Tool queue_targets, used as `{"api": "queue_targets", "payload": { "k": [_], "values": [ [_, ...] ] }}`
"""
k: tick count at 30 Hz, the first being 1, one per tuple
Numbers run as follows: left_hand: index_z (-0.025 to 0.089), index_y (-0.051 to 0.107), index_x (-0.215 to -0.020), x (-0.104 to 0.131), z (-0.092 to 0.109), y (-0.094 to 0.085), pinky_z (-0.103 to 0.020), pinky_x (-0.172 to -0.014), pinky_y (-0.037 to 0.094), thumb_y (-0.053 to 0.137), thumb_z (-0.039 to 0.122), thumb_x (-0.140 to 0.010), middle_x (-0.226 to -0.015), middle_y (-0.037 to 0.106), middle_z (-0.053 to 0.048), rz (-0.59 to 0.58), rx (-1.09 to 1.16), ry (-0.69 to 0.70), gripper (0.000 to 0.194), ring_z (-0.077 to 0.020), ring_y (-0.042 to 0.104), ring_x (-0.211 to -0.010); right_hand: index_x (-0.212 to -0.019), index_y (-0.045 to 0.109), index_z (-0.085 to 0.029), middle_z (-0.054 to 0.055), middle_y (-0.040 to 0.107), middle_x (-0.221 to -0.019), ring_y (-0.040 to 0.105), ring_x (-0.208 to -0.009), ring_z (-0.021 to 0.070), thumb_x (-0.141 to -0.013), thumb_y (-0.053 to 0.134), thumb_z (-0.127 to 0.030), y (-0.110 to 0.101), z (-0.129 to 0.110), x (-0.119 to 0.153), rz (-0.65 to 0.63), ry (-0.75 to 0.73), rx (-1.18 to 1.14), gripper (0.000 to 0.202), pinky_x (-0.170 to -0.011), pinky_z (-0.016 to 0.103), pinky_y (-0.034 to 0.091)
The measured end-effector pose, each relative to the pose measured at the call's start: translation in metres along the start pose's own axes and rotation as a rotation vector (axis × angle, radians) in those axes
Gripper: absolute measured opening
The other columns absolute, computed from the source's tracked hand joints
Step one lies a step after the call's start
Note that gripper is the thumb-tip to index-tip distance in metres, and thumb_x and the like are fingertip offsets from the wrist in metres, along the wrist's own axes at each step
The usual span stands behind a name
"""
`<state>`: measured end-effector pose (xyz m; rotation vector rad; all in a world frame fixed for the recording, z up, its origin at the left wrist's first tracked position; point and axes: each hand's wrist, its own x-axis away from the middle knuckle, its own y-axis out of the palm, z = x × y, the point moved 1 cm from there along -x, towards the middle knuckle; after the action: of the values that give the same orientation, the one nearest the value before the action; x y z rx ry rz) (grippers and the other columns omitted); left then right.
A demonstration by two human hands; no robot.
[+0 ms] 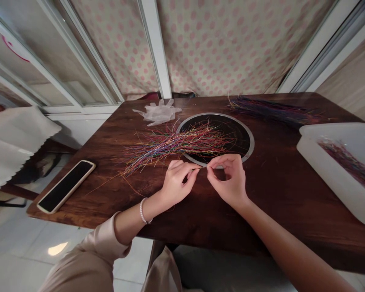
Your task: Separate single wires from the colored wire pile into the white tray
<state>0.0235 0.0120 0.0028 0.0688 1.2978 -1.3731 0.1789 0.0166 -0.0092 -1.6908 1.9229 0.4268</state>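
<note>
We pinch one thin wire (203, 167) with both hands. Its short middle bit shows between the fingertips of our left hand (175, 182) and our right hand (231, 182). On each hand, thumb and finger press together. The wire is nearer to us than the bright wire pile (173, 142), which lies on the brown table (200, 223) and partly over the round black plate (252, 140). To do this well, we should pinch gently, keep our hands level, and move slowly, so the wire doesn't slip or bend.
</note>
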Motion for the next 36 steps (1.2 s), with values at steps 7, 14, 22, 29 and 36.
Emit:
{"api": "queue_targets", "payload": {
  "k": [7, 14, 22, 29, 36],
  "values": [
    [0.016, 0.063, -0.086, 0.001, -0.003, 0.000, -0.032, -0.068, 0.040, 0.047, 0.018, -0.092, -0.068, 0.066, -0.002, -0.050, -0.075, -0.015, 0.017, -0.0153, 0.053, -0.062, -0.088, 0.043, -0.024, 0.000, 0.055, -0.080, 0.060, -0.072, 0.0147, -0.076, 0.061, -0.013, -0.007, 0.000, -0.005, 0.144, -0.070, 0.076, 0.024, -0.067, 0.032, 0.051],
    [0.016, 0.062, -0.087, 0.000, -0.003, -0.002, -0.032, -0.069, 0.040, 0.046, 0.015, -0.092, -0.070, 0.066, -0.002, -0.029, -0.054, -0.027, 0.017, -0.0150, 0.053, -0.062, -0.099, 0.042, -0.025, 0.002, 0.055, -0.093, 0.059, -0.076, 0.0137, -0.076, 0.063, -0.013, -0.004, -0.003, -0.002, 0.155, -0.055, -0.045, 0.033, -0.064, 0.029, 0.051],
    [0.016, 0.059, -0.092, 0.001, -0.001, -0.006, -0.032, -0.070, 0.039, 0.046, 0.011, -0.091, -0.069, 0.064, -0.002, 0.042, 0.005, -0.003, 0.014, -0.0152, 0.052, -0.064, -0.109, 0.061, -0.023, 0.011, 0.060, -0.119, 0.057, -0.111, 0.0229, -0.085, 0.051, -0.012, -0.002, -0.013, 0.001, -0.300, -0.205, 0.012, 0.028, -0.092, 0.043, 0.049],
    [0.016, 0.059, -0.086, 0.000, 0.000, -0.005, -0.031, -0.070, 0.039, 0.046, 0.013, -0.091, -0.066, 0.061, -0.001, 0.030, 0.025, 0.000, 0.014, -0.0150, 0.050, -0.063, -0.128, 0.055, -0.025, 0.007, 0.061, -0.125, 0.057, -0.116, 0.0219, -0.088, 0.048, -0.010, 0.003, -0.010, 0.002, -0.349, -0.210, -0.058, 0.043, -0.098, 0.044, 0.047],
    [0.015, 0.061, -0.084, 0.001, 0.001, -0.002, -0.031, -0.072, 0.039, 0.047, 0.017, -0.092, -0.071, 0.064, -0.003, -0.053, 0.077, 0.030, 0.016, -0.0146, 0.052, -0.067, -0.102, 0.071, -0.031, 0.000, 0.073, -0.098, 0.069, -0.089, 0.0184, -0.083, 0.059, -0.012, 0.002, -0.009, 0.004, -0.125, -0.019, -0.095, 0.029, -0.079, 0.033, 0.058]
  ]
}}
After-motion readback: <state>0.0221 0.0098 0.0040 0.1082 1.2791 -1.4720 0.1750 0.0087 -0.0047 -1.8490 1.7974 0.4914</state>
